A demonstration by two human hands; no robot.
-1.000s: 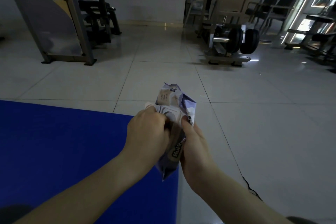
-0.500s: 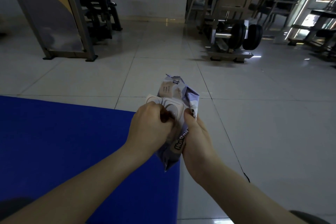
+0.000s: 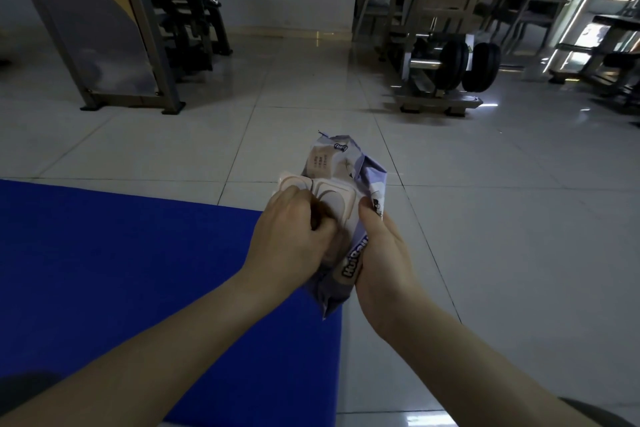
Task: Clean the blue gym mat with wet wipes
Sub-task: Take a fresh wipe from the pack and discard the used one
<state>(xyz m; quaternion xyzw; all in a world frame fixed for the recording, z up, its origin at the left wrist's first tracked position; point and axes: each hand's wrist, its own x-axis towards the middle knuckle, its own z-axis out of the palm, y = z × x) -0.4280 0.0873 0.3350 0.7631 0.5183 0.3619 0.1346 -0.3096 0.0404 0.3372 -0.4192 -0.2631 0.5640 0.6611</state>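
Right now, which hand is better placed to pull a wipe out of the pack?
Left, probably. The left hand has its fingers curled right at the plastic flip lid. The right hand grips the wet wipes pack from the side and steadies it.

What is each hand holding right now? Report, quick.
Left hand: closed, fingers curled at the lid of the wet wipes pack.
Right hand: closed, gripping the same pack.
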